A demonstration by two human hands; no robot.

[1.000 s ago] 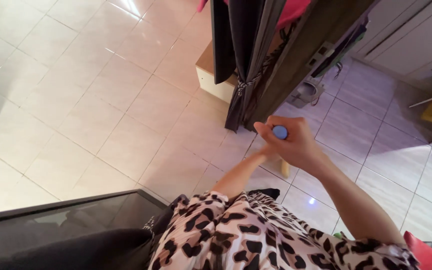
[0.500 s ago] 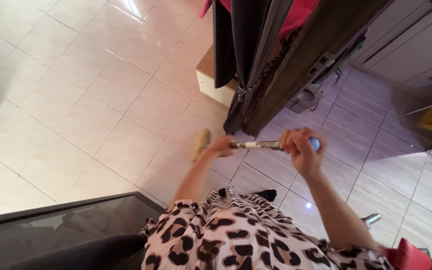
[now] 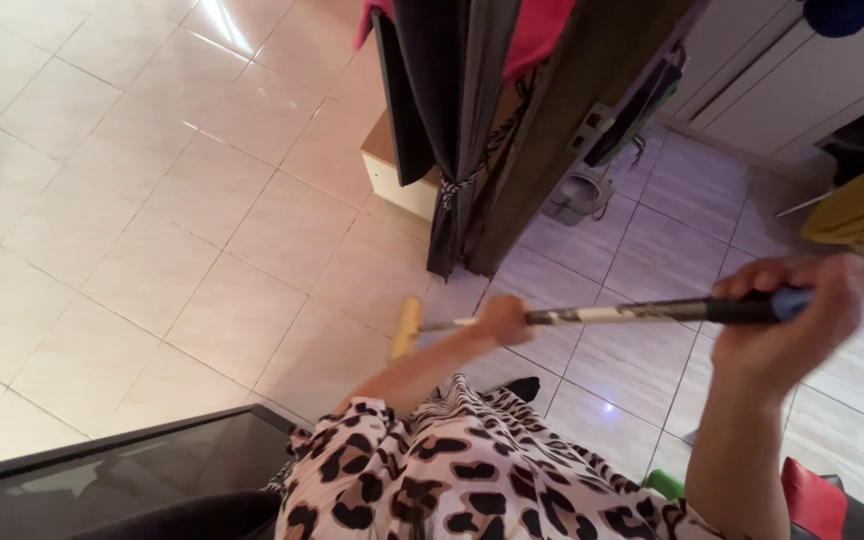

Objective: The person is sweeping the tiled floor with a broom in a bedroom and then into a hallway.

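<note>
Right grip (image 3: 787,320): fingers clamped around the dark upper end of the broom handle (image 3: 612,314). Left grip (image 3: 505,320): closed around the same handle lower down, near the head. The handle runs almost level between both grips. The broom head (image 3: 405,328), yellow, rests on the tiled floor (image 3: 202,230) just left of the left grip. A dark curtain (image 3: 452,120) hangs beyond. A glass surface (image 3: 102,480) lies at lower left.
</note>
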